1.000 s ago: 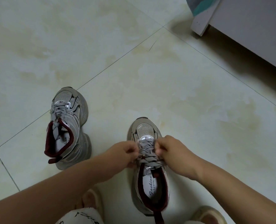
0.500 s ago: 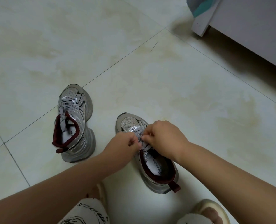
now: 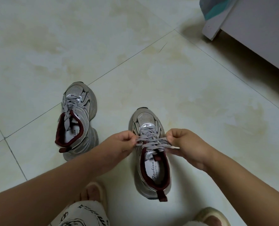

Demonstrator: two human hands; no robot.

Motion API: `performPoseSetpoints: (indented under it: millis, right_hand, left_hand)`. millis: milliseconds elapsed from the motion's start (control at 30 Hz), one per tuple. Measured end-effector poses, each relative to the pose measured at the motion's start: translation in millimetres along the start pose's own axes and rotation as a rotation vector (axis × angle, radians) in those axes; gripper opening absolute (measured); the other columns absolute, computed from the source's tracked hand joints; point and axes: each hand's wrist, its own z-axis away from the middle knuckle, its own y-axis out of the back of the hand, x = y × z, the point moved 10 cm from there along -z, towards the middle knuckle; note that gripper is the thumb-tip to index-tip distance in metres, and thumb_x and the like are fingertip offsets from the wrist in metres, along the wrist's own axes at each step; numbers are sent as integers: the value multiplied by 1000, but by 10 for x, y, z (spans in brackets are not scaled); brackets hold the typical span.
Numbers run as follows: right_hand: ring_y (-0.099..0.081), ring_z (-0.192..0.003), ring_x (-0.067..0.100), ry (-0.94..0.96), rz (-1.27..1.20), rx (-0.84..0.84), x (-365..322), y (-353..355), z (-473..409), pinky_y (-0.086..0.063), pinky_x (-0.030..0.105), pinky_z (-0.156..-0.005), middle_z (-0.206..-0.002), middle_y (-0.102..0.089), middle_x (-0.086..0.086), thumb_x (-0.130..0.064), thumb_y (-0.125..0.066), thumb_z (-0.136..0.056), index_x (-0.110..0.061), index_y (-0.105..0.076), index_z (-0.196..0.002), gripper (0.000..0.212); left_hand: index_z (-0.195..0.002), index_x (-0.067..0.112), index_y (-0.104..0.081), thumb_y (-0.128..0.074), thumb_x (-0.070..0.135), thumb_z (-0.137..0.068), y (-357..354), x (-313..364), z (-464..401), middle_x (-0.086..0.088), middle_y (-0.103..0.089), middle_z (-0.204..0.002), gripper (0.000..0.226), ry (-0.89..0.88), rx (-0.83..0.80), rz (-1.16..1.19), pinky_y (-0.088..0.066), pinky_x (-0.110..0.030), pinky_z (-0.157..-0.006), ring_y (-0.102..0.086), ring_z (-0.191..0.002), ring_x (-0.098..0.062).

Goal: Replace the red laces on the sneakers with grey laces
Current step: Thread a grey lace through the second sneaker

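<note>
pinching grey lace (image 3: 153, 142), both hands, right sneaker (image 3: 151, 154)

open floor (image 3: 192, 98) ahead | left – second sneaker (image 3: 77, 121) | far right – cabinet (image 3: 258, 35)

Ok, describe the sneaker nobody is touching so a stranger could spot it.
On the pale tiled floor stand two silver sneakers with dark red lining. It is the left sneaker, away from both hands, its grey lace already tied and tucked inside.

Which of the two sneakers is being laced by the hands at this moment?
The right sneaker: the left hand and right hand each pinch its grey lace. The left sneaker stands apart, untouched.
</note>
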Motion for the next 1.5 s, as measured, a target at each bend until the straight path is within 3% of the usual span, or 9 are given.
performPoseSetpoints:
  millis: [167, 300, 533, 700, 800, 1067, 1167, 1267, 1500]
  right_hand:
    - [-53, -69, 16, -5, 300, -32, -104, -80, -23, -48, 26, -65, -78, -58, 7, -36, -51, -92, -7, -59, -84, 32]
    - [-42, -62, 16, 139, 633, 30, -329, -156, -99, -40, 29, -67, -58, -44, -1, -22, -59, -88, -15, -43, -57, 36]
    - [-52, -67, 14, -67, -132, -25, 68, 49, -58, -50, 23, -66, -74, -55, 7, -8, -47, -95, -11, -50, -68, 27]
    - [-49, -59, 12, 15, 252, -36, -98, -42, -89, -45, 24, -60, -64, -53, -1, -31, -56, -90, -13, -55, -70, 27]
    - [-37, -52, 12, 103, 464, -46, -228, -115, -117, -37, 29, -63, -51, -40, -5, -21, -61, -88, -15, -42, -53, 40]
    - [-52, -73, 20, -5, -15, -1, 67, 58, -77, -49, 26, -71, -80, -57, 13, -12, -49, -94, -8, -51, -70, 24]
    - [-54, -78, 19, 212, 306, 134, -237, 118, 7, -45, 33, -79, -83, -61, 6, -14, -56, -90, -11, -55, -76, 14]
    - [-47, -90, 12, 459, 663, 243, -605, 35, 168, -33, 25, -75, -88, -53, -3, -24, -61, -85, -28, -60, -76, 10]
    - [-44, -104, 23, 446, 1275, 186, -569, -337, 156, -37, 29, -72, -100, -52, 4, -32, -53, -88, -21, -64, -103, 22]
  left_hand:
    - [-78, 1, -61, -57, 31, -88, 11, 166, -87, -14, -58, -83, 32, -10, 126, -412, -49, -30, -76, -51, -79, -19]
    - [-63, 11, -55, -66, 25, -81, -78, 408, -135, 3, -50, -58, 26, -123, 163, -810, -40, -25, -58, -43, -55, -9]
    - [-68, 13, -53, -47, 5, -92, 75, 119, -82, 0, -55, -73, 26, 145, 39, -149, -53, -18, -72, -54, -68, -4]
    - [-71, 13, -57, -61, 37, -83, -65, 292, -192, 3, -53, -65, 27, 51, 57, -736, -43, -23, -62, -49, -59, -9]
    - [-62, 16, -52, -66, 32, -80, -182, 383, -214, 4, -48, -58, 28, -79, 35, -1009, -39, -26, -58, -43, -53, -9]
    - [-64, 14, -52, -54, 12, -91, 28, 123, -149, -1, -57, -68, 27, 78, 65, -465, -50, -16, -56, -56, -60, -6]
    - [-69, 18, -52, -59, 19, -87, -31, 359, -103, 7, -50, -65, 19, -180, 145, -845, -42, -18, -59, -47, -61, -7]
    - [-95, 19, -58, -66, 22, -79, -284, 573, 21, 7, -54, -95, 17, -460, 66, -1063, -39, -19, -80, -50, -90, -7]
    - [-131, 26, -47, -74, 41, -70, -407, 407, 34, 10, -36, -142, 68, -486, -56, -1197, -21, -17, -107, -28, -131, -4]
